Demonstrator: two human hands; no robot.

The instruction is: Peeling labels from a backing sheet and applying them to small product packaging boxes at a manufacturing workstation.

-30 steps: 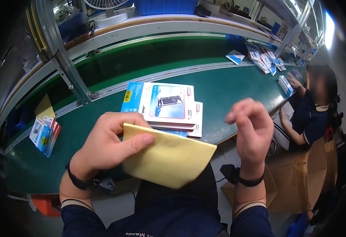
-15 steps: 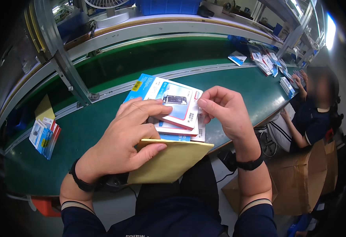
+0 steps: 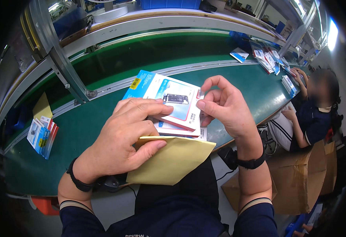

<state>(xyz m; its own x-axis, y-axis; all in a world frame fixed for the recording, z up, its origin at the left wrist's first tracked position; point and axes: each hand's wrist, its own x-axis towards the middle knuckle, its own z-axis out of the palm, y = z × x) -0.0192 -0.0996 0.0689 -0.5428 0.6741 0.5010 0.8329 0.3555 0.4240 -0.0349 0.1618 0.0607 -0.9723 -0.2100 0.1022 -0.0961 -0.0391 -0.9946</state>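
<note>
A small stack of flat white, blue and red boxes [image 3: 175, 104] lies on the green bench in front of me. The top one carries a picture of a dark phone-like part. My left hand [image 3: 131, 132] lies across the stack, its fingers on the top box. Its thumb presses a yellow paper sheet [image 3: 173, 162] that hangs tilted over the bench's near edge. At the right edge of the top box, my right hand [image 3: 222, 104] is closed, thumb bent against the forefinger. Whatever its fingertips hold is hidden.
At the left, more flat boxes [image 3: 40, 136] lean together beside another yellow sheet [image 3: 43, 106]. A loose pile of boxes [image 3: 267, 59] lies far right, near a seated co-worker [image 3: 315, 106]. A cardboard carton [image 3: 295, 177] stands below right. A metal-framed shelf [image 3: 157, 33] runs along the back.
The view has shifted slightly. My right hand has moved up a little along the edge of the top box; my left hand keeps its hold on the yellow sheet.
</note>
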